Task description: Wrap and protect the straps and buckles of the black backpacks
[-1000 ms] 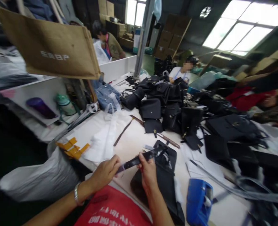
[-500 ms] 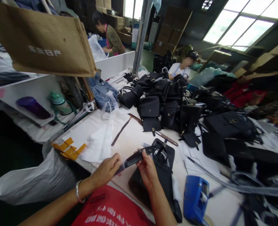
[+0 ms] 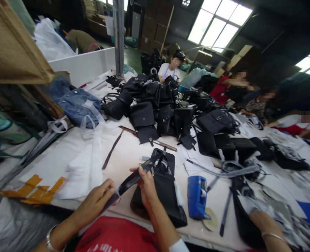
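A dark strap, partly in clear plastic, stretches between my two hands in front of the red apron. My left hand, a silver bangle on its wrist, is closed on the lower end of the strap. Higher up, near the bag, my right hand pinches the strap between thumb and fingers. The strap's upper end runs to a black backpack, which lies on the table under and beside my right forearm. Its flap is spread toward the far side, with white wrapping showing near the handle.
A blue tape dispenser stands right of the backpack. Behind lies a heap of black bags, with a denim bag to the left. Another person's hand works at the lower right. A loose brown strip lies left of centre.
The view has swung to the right, bringing a co-worker's hand into sight. My left hand has slid down and away from my right along the strap, so more of it shows between them.
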Demonstrator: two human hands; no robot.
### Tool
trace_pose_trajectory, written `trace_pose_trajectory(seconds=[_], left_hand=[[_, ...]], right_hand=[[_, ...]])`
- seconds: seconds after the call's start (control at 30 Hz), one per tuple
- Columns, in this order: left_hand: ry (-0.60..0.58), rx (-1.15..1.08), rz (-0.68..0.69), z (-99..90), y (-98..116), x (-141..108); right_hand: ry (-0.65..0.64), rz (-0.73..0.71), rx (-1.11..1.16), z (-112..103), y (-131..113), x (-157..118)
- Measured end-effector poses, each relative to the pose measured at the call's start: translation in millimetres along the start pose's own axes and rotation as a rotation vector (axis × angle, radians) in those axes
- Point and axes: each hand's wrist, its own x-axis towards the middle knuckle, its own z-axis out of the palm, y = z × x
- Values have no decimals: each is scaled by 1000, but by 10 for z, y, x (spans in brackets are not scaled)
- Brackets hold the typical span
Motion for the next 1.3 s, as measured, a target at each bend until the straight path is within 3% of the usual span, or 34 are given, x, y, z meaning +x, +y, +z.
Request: trace_pose_trajectory(seconds=[0.13,0.23,0.43,0.67,0.83,0.93,1.03,1.17,1.3], left_hand=[[43,40,35,-40,33,45],[89,98,49,-76,55,103],[57,-7,17,-47,74,220],[64,106,-24,15,67,295],[154,188,-33,44,179,350],[169,215,-52,98,244,357],[146,193,-70,201,284,351],[146,161,-63,353,314,395],[152,171,-56,475,357,490]], right_hand=[[-57,53,-194,4,12,46],[-56,73,-197,69,85,29],[-21,78,-207,187,231,-45],[-73,210,50,-79,-32,246],[-47,118,66,-61,9,246],[-49,145,66,-81,32,167],[-25,162,93,-195,-44,171],[-108,145,40,-358,-139,230],[-8,92,-59,-462,-141,268]])
